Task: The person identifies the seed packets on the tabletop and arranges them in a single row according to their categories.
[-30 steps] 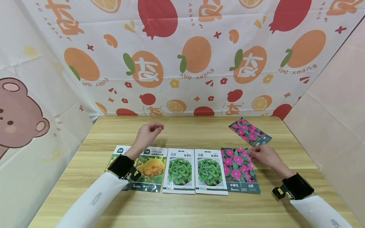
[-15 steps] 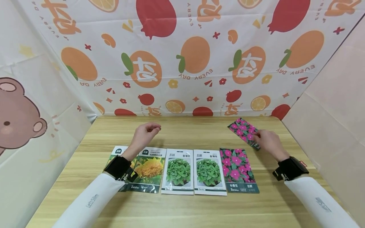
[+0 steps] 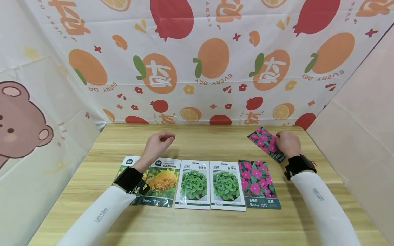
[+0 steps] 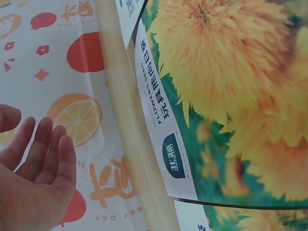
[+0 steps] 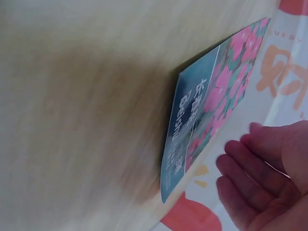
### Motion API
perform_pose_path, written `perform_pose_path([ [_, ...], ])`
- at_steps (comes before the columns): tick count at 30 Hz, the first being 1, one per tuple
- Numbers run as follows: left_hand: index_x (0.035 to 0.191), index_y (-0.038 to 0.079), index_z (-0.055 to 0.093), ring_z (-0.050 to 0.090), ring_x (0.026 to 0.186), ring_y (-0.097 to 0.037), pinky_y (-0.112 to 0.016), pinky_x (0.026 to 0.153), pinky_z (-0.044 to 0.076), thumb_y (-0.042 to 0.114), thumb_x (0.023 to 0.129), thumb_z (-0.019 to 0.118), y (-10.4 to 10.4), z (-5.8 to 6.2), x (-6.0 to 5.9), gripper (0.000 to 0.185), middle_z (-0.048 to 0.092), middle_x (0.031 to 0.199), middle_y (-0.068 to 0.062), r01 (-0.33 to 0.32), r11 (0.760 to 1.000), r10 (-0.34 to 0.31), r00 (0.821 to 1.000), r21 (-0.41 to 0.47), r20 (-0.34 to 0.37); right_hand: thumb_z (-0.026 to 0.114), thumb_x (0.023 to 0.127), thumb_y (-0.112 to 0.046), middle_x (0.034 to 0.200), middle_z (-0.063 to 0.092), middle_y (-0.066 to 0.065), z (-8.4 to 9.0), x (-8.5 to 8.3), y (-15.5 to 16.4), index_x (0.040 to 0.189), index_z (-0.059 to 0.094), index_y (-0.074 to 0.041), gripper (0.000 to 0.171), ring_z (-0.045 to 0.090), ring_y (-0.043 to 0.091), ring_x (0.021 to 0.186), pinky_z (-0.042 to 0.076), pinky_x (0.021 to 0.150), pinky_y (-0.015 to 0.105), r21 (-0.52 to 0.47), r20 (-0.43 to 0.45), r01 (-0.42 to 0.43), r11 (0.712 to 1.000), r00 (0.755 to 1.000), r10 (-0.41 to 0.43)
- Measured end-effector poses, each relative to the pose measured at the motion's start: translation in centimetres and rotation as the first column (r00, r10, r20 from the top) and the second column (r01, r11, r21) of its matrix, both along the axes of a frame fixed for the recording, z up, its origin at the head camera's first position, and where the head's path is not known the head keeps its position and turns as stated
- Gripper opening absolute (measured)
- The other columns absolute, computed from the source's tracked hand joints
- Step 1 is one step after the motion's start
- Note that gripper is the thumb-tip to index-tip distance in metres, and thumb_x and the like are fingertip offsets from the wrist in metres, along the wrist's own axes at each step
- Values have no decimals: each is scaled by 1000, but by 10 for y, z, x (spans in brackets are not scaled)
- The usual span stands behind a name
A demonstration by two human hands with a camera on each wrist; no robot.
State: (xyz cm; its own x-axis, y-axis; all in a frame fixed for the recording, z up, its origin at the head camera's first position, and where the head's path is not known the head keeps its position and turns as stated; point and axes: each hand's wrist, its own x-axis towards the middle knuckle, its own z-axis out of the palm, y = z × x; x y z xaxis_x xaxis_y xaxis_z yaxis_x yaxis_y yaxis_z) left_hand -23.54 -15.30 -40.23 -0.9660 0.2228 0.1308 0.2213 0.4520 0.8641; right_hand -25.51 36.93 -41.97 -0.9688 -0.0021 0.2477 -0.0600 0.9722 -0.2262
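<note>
A seed packet with pink flowers point(image 3: 262, 139) lies turned at an angle at the back right of the table. Beside its right edge is my right hand point(image 3: 288, 144), which covers part of it; in the right wrist view the loosely bent fingers point(image 5: 240, 168) appear apart from the packet point(image 5: 211, 106). My left hand point(image 3: 156, 145) hovers beyond the sunflower packets point(image 3: 162, 181), fingers relaxed and holding nothing. A second pink-flower packet point(image 3: 258, 181) ends the front row on the right. Two mint packets point(image 3: 193, 184) sit in the middle of that row.
Another sunflower packet point(image 3: 124, 167) is partly hidden under my left wrist. The wooden table point(image 3: 197, 225) ends at a fruit-print cloth point(image 3: 212, 99) behind. Pale cloth walls point(image 3: 363, 130) stand on both sides.
My right hand has moved from the front pink-flower packet up to the right side of the angled one. That packet appears to lie where it did. The left hand stays in place.
</note>
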Motion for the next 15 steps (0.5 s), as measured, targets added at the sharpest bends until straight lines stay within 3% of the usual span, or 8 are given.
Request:
perform_pose_path([
  [5, 134, 8, 65, 60, 120, -27, -43, 104, 50, 25, 108, 59, 0, 0, 2, 31, 67, 128, -13, -5, 1000, 5, 1000, 8, -8, 60, 102, -8, 111, 66, 39, -5, -5, 3, 117, 67, 17, 30, 64, 53, 96, 53, 81, 64, 12, 39, 64, 998, 997, -65],
  [9, 134, 8, 65, 59, 120, -27, -43, 104, 50, 24, 109, 58, 1, 0, 2, 30, 67, 129, -13, 2, 1000, -1, 1000, 12, -18, 59, 103, -14, 117, 63, 39, -7, -9, 8, 120, 64, 19, 37, 64, 52, 97, 53, 82, 63, 25, 97, 94, 995, 991, -96],
  [11, 134, 8, 65, 59, 121, -26, -43, 103, 50, 24, 109, 58, 1, -1, 2, 30, 66, 129, -12, 0, 1000, 0, 1000, 14, -13, 62, 103, -18, 112, 64, 38, -9, -9, 10, 111, 66, 17, 37, 64, 49, 91, 53, 78, 61, 24, 107, 91, 996, 990, -93],
  [15, 133, 9, 65, 59, 119, -25, -42, 103, 50, 22, 109, 57, -1, -3, 4, 29, 67, 128, -11, -8, 1000, 8, 1000, 15, -9, 68, 102, -24, 76, 58, 25, -14, -8, 11, 77, 57, 5, 39, 56, 36, 68, 45, 61, 45, -4, 124, 73, 997, 990, -72],
])
